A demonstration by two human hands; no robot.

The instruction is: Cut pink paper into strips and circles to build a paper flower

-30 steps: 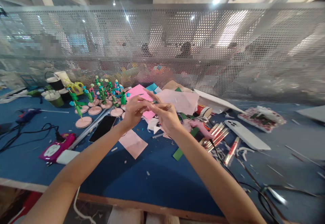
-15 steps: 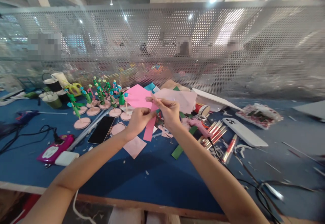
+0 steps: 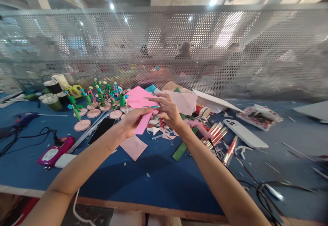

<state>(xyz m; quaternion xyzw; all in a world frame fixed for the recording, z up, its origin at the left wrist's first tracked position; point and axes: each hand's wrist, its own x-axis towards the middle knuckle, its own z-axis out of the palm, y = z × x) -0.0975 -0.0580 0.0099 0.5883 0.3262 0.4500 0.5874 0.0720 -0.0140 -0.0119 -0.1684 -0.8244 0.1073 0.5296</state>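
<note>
A pink paper strip (image 3: 143,124) slants down between my two hands above the table. My left hand (image 3: 129,122) is closed, pinching the strip with thumb and fingers near its middle. At the strip's upper end, my right hand (image 3: 169,112) has its fingers bent around the paper; its thumb is mostly hidden. Just behind the hands lies a larger bright pink sheet (image 3: 137,94), with a pale pink sheet (image 3: 188,102) to its right. A pale pink square (image 3: 134,148) rests on the table below my left hand.
Several small green plant figures on round pink bases (image 3: 82,125) stand at left, near a black phone (image 3: 101,132) and a magenta power strip (image 3: 55,150). To the right are a pink glue gun (image 3: 201,128), red-and-white sticks (image 3: 217,132), a white phone (image 3: 244,133) and cables (image 3: 258,188). A perforated metal screen (image 3: 164,48) rises behind.
The strip has tilted and moved up, its lower end now closer to my left hand. My right hand's fingers have spread over its upper end. My left hand has shifted slightly.
</note>
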